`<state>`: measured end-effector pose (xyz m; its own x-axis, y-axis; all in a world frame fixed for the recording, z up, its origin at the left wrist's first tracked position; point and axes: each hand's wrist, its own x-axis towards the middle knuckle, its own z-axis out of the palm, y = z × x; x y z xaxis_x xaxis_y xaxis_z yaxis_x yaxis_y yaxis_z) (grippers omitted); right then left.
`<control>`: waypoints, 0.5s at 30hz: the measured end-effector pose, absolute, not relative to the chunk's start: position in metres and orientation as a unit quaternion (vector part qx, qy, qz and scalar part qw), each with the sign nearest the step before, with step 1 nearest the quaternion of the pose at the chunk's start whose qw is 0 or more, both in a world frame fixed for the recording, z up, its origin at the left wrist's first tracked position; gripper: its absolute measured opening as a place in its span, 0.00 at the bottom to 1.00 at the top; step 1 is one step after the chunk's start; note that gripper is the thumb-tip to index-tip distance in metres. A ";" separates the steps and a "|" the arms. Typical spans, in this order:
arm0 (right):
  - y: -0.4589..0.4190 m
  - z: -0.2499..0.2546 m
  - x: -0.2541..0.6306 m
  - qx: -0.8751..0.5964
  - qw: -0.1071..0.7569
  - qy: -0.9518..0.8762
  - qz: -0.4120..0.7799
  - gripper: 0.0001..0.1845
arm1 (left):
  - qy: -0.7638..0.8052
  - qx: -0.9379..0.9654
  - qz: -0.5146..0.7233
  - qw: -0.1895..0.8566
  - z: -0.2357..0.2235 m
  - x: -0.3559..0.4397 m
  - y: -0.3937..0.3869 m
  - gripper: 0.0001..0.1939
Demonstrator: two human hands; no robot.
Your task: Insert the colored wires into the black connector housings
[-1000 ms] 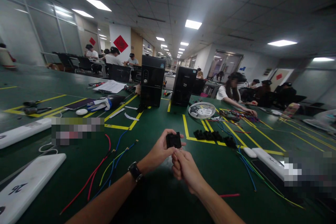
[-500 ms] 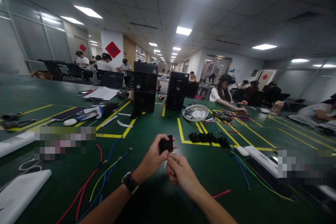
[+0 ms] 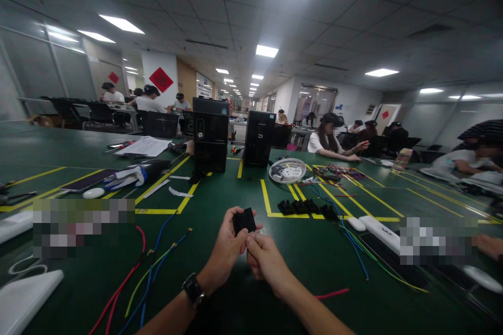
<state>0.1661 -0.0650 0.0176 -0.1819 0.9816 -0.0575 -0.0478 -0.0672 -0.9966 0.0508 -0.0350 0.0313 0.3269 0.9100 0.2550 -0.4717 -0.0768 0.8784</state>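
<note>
Block (image 3: 244, 221), black, details indistinct, gripped by left fingers (image 3: 240, 241), right fingers (image 3: 253, 252) pinched, anything between them hidden

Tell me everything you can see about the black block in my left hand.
The black block is small, boxy and dark, seemingly plastic, with a flat, roughly rectangular face turned toward the camera. It sits slightly tilted above the green table, gripped by the left hand, fingers behind it and thumb at its lower edge. The right hand pinches close below; whether it touches the block is unclear. Finer details are too dark to make out.
</note>
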 end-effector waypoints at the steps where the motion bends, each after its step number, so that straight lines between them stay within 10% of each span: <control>1: -0.065 0.018 0.166 -0.456 0.451 -0.515 0.569 0.23 | 0.220 0.493 0.537 0.648 0.031 0.052 -0.035 0.20; 15: -0.074 0.021 0.158 -0.370 0.428 -0.495 0.660 0.19 | 0.170 0.384 0.541 0.729 0.038 0.048 -0.029 0.20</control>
